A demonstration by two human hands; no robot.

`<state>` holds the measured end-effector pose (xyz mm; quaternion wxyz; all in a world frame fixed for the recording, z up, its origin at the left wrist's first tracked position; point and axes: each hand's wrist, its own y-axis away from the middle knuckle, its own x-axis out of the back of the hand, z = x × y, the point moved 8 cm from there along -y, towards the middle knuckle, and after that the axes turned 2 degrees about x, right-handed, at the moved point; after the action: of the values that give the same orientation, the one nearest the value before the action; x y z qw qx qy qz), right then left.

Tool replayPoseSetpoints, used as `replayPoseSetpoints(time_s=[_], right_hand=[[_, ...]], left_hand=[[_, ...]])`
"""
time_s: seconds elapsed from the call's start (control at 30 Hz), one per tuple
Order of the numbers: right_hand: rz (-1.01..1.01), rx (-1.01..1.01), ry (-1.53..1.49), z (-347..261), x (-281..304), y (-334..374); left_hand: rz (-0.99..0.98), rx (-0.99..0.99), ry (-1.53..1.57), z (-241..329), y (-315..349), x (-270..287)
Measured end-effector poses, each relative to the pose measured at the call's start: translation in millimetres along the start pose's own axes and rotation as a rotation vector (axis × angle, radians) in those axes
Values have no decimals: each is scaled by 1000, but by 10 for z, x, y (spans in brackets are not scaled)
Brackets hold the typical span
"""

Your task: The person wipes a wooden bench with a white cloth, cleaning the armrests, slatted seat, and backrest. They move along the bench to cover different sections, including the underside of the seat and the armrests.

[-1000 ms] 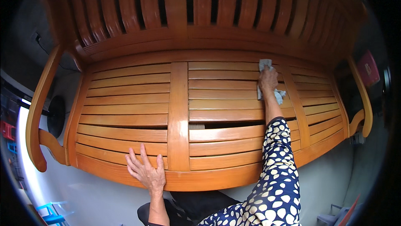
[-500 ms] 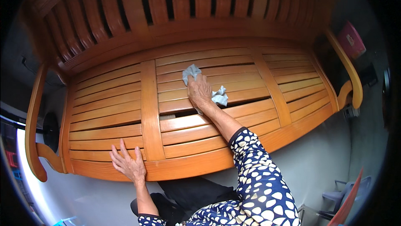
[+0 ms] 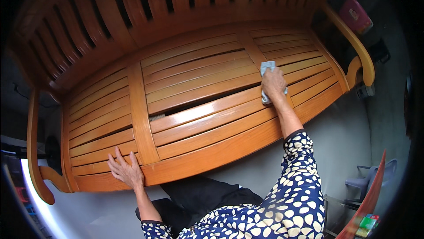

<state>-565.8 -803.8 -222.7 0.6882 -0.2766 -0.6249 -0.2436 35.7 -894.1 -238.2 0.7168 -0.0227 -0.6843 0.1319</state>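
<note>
- The pale blue cloth (image 3: 267, 66) has just travelled: half a second ago it was over the middle slats of the wooden settee (image 3: 203, 77), left of that section's centre, and now it lies well over toward the settee's right end.
- It sits across the right crosspiece (image 3: 254, 51), between the seat's back edge and front edge, somewhat closer to the front. The slats it was covering in the middle section are in full sight.
- To my eye that is one sideways stroke of wiping, carried rightward to the border of the right-hand section; whether any dirt came off, I can't tell from here.
- The right hand (image 3: 274, 83) has its fingers bent and bunched together over the cloth, gripping it against the wood. Cloth shows beyond the fingertips and along the side of the palm; how much is tucked underneath is hidden.
- The right arm reaches out over the seat's front edge, its spotted sleeve (image 3: 300, 164) ending near the elbow.
- The left hand (image 3: 128, 173) has kept its place at the front edge of the left section, near the front-left corner. It holds nothing: the fingers are spread wide, thumb apart, lying on the front slats, with the palm on the front rail.
- The two hands are now farther apart than they were half a second ago.
</note>
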Motion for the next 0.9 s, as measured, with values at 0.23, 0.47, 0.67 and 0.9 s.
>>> replayPoseSetpoints(time_s=[0.23, 0.47, 0.67, 0.9], right_hand=[[50, 133, -103, -917, 149, 680], [163, 474, -333, -2012, 401, 1505], [222, 637, -412, -1597, 395, 1963], [247, 150, -61, 167, 136, 1507]], left_hand=[[2, -2, -26, -5, -19, 35], [35, -34, -1, 19, -15, 5], [33, -33, -40, -56, -29, -55], [101, -69, -65, -65, -37, -58]])
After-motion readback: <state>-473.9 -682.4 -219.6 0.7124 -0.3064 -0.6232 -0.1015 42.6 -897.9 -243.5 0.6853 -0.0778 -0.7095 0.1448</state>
